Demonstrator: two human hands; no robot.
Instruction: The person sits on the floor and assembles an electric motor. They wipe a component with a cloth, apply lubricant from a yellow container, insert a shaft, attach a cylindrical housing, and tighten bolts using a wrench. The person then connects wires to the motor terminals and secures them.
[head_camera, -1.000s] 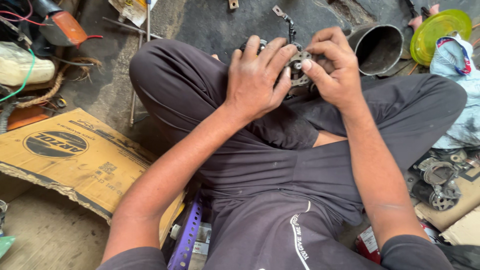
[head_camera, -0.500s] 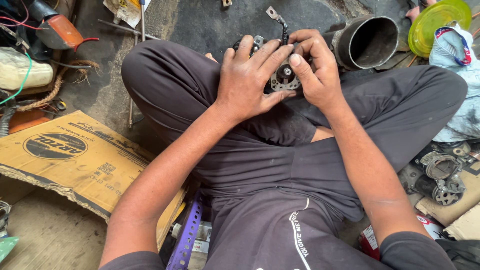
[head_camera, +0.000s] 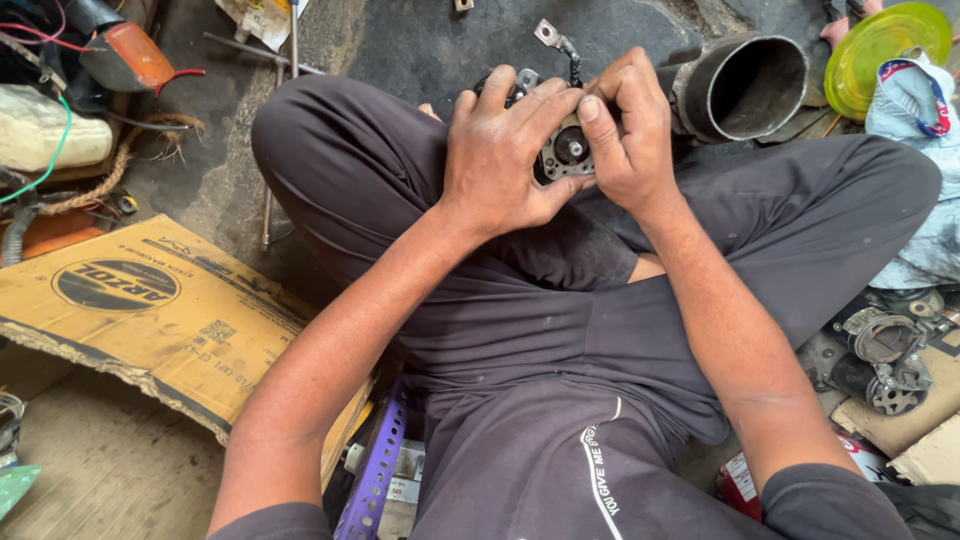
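I sit cross-legged on the floor in dark trousers. Both hands grip a small round metal motor part (head_camera: 567, 150) held over my crossed legs. My left hand (head_camera: 505, 150) wraps its left side, fingers curled over the top. My right hand (head_camera: 628, 130) clasps its right side, thumb pressed on the grey face near a central shaft. A black cable with a metal lug (head_camera: 548, 33) sticks up from the part behind the fingers. Most of the part is hidden by my hands.
A flattened cardboard box (head_camera: 150, 300) lies at the left. A dark metal pipe (head_camera: 745, 85) lies beyond my right knee, with a yellow-green lid (head_camera: 885, 45) and cloth further right. Metal engine parts (head_camera: 885, 355) sit at the right. A purple perforated strip (head_camera: 375, 470) lies by my thigh.
The hands and the part have shifted slightly left in view and drawn closer together; the right thumb now presses on the part's face.
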